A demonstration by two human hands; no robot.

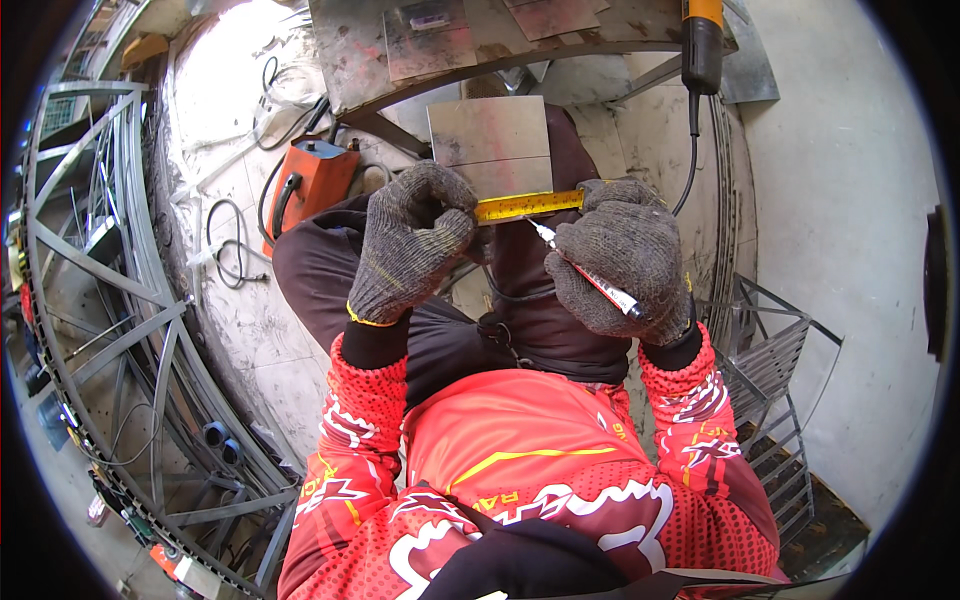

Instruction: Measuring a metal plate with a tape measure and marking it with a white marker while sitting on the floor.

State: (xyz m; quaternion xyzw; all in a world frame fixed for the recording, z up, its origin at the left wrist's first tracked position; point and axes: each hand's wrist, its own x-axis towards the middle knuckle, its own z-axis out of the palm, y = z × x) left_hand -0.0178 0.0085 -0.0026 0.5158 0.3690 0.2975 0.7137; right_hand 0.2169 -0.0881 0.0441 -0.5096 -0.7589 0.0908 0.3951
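Note:
A grey metal sheet (488, 145) with a thin line across it rests over my raised leg. Along its near edge runs the yellow blade of a tape measure (528, 206), stretched between both hands. My left hand (415, 235), in a grey knit glove, is closed on the blade's left end. Gloved the same way, my right hand (630, 260) is closed at the other end of the blade. It also grips a white and red marker pen (600, 285), whose white tip points up-left toward the blade. The tape's case does not show.
Ahead stands a metal-topped table (350, 60) bearing loose metal sheets (430, 40). An orange-and-black power tool (702, 50) lies at its right end, its cord hanging. An orange machine (312, 180) sits on the floor. Steel frames (110, 250) fill the left; a slatted metal rack (775, 360) stands right.

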